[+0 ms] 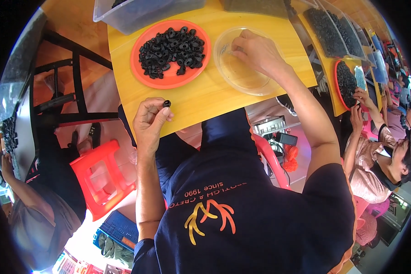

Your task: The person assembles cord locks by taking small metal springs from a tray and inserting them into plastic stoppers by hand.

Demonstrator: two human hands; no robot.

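My left hand (150, 119) is at the front edge of the yellow table (196, 109), pinching a small black plastic part (166, 104) with an opening in its end. My right hand (256, 49) reaches into a clear, shallow round dish (242, 86), its thumb and fingers drawn together. Whatever those fingertips may hold is hidden. Some tiny pieces, too small to name, show along the dish's left side. Left of the dish sits a round red-orange plate (157, 82) with a heap of similar black parts (169, 51).
Clear plastic bins (144, 16) line the table's far edge. Co-workers sit on both sides; at the right, a person's hands (361, 102) are beside another plate of black parts (346, 84). A red plastic stool (102, 178) and a blue crate (116, 230) stand at the lower left.
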